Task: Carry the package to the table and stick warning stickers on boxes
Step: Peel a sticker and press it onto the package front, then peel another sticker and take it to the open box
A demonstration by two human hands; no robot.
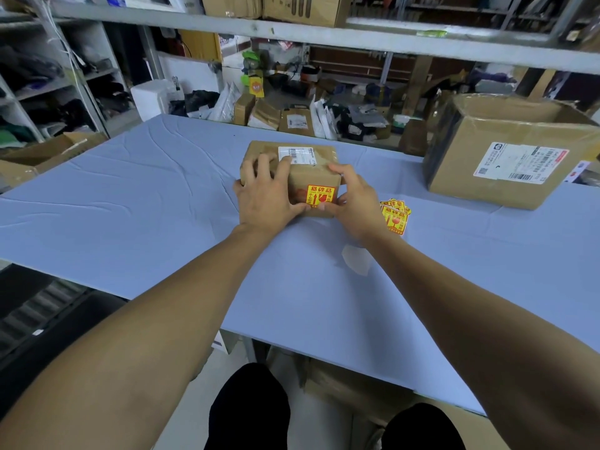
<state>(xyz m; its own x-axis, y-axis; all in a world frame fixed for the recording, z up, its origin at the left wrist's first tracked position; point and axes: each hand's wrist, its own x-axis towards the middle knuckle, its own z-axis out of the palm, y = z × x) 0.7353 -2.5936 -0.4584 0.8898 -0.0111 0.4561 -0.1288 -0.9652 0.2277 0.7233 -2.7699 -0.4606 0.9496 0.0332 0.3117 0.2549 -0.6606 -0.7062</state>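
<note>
Pale blue table (146, 203) in a cluttered stockroom. I see the small box (319, 177) at 12 o'clock, left hand (266, 193) spread flat bracing it, right hand (352, 203) pressing the warning sticker (319, 194) down; spare stickers (395, 216) at 2.

Yellow warning sticker (320, 196) showing on near side of small box (313, 177): red heading "易碎品", red upward arrow and broken-glass sign; smaller characters too blurred to read. White shipping label (297, 154) lying on small box top: barcode showing, print unreadable. Spare stickers (395, 216) lying on table (130, 203), repeating same heading. White label (519, 164) on large box (506, 157): barcode, QR code, text unreadable.
</note>
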